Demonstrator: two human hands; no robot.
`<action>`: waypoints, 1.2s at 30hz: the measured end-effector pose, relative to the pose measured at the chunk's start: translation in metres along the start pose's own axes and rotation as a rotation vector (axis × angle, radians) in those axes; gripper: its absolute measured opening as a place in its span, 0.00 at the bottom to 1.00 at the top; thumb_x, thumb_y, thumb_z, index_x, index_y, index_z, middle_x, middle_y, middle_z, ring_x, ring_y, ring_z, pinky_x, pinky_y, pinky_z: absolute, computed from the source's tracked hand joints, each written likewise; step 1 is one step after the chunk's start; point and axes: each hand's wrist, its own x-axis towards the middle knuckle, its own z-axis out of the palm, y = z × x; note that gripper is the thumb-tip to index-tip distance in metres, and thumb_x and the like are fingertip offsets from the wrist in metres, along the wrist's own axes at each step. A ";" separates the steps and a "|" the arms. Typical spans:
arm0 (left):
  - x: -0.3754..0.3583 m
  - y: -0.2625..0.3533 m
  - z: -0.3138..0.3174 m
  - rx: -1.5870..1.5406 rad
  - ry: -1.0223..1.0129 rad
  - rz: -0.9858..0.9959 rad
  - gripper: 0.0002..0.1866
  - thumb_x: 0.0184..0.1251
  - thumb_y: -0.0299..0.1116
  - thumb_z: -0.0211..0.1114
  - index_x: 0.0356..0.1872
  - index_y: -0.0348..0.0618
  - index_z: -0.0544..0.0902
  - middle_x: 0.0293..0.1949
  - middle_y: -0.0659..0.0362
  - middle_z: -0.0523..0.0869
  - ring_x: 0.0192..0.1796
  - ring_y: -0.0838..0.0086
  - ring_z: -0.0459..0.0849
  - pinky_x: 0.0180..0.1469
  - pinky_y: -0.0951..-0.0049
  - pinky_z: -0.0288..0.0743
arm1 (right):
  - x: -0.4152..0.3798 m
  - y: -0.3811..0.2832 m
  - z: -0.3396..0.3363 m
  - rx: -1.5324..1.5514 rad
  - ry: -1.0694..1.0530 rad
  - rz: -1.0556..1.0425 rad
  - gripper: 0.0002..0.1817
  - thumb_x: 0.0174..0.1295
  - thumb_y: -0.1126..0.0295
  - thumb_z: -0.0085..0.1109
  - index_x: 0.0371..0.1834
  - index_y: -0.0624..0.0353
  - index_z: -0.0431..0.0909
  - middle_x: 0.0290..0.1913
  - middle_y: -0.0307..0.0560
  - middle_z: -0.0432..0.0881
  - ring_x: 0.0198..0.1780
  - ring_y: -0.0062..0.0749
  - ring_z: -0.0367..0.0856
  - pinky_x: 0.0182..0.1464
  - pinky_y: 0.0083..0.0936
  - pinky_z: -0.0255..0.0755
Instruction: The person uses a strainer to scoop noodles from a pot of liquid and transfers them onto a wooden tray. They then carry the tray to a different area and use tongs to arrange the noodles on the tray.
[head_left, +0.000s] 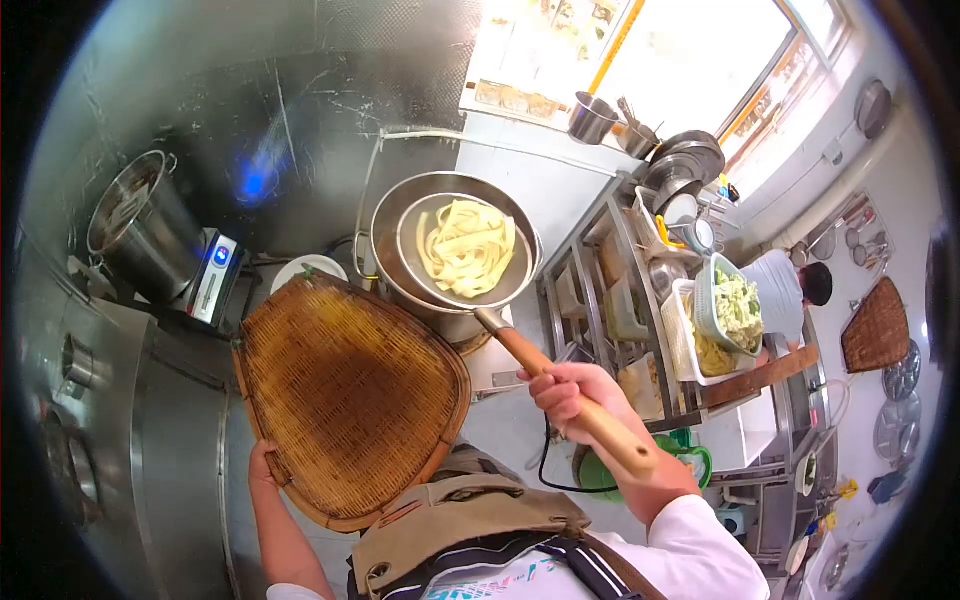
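Over the round steel pot (392, 262) at centre far, the right hand (572, 392) is closed tight around the long wooden handle (570, 398) of a round metal strainer ladle (463, 254), which holds wide flat pale-yellow noodles (466, 245). Left hand (262, 466), near left, grips the edge of a large brown woven bamboo tray (345, 395) tilted up beside the pot, fingers curled on the rim. Risks, judged: the strainer tipping on that long handle could slide noodles off past the pot; hot drips or steam could reach the right hand; the one-handed tray could slip. Tall steel stockpot (140, 225) far left, contents unclear. On the right, a green plastic basket (735, 310) holds chopped greens; a white tray (700, 350) under it has yellow noodles
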 end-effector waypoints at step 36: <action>-0.021 0.004 0.029 -0.035 -0.012 0.025 0.22 0.50 0.32 0.61 0.49 0.34 0.78 0.40 0.50 0.83 0.38 0.58 0.85 0.40 0.55 0.84 | 0.010 -0.026 -0.036 -0.431 0.080 -0.174 0.14 0.66 0.72 0.55 0.53 0.65 0.70 0.30 0.37 0.72 0.21 0.14 0.65 0.20 0.16 0.63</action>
